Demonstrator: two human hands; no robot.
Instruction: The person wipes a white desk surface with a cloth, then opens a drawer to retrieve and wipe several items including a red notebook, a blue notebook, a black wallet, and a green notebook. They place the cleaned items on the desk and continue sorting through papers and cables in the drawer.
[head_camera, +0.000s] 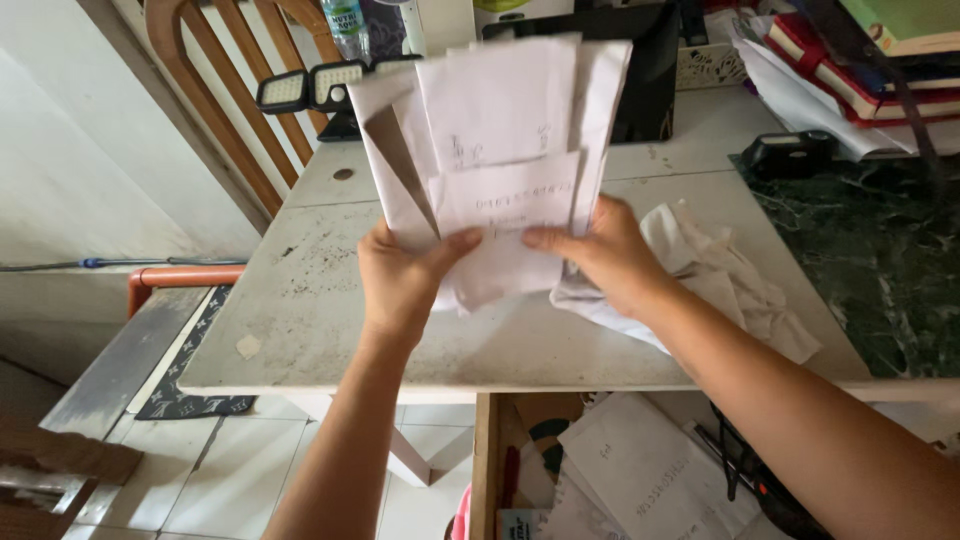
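Stained white table (300, 300) below; my left hand (400, 275) and right hand (600, 255) both clamped on paper stack (500, 140); crumpled cloth (720, 270) right.

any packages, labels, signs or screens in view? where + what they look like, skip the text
Paper bundle: white handwritten sheets, held upright over the table by left hand and right hand.
Bottle: top edge behind the chair, clear plastic, green and white label.
Dark panel: behind the papers, black, possibly a screen; cannot tell.
Sheets in the drawer: bottom, white, handwritten.
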